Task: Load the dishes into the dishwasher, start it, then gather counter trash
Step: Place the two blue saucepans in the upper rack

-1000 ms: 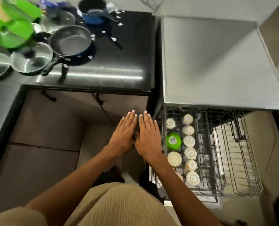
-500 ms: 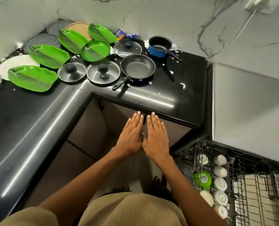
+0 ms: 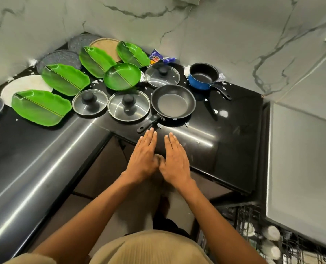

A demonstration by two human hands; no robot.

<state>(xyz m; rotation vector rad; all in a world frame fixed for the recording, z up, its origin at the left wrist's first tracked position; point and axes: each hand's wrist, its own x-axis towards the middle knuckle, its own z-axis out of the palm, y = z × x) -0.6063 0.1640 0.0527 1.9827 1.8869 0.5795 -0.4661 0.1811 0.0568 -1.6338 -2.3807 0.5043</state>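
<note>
At the left of the frame I am seeing green leaf-shaped plates (image 3: 41, 107) lying on the black counter (image 3: 225, 141), with a white plate (image 3: 23, 86) showing behind them. Toward the centre, two glass lids (image 3: 90, 102) are sitting just beside a black frying pan (image 3: 173, 101). At centre frame I am holding the left hand (image 3: 142, 161) flat, fingers straight, gripping nothing, fingertips near the pan handle. The right hand (image 3: 174, 161) is lying just beside it, equally flat and gripping nothing. At upper right of centre a blue saucepan (image 3: 203, 77) is standing among white scraps (image 3: 223, 113). At lower right the dishwasher rack (image 3: 257, 231) is holding white cups (image 3: 272, 233)
</note>
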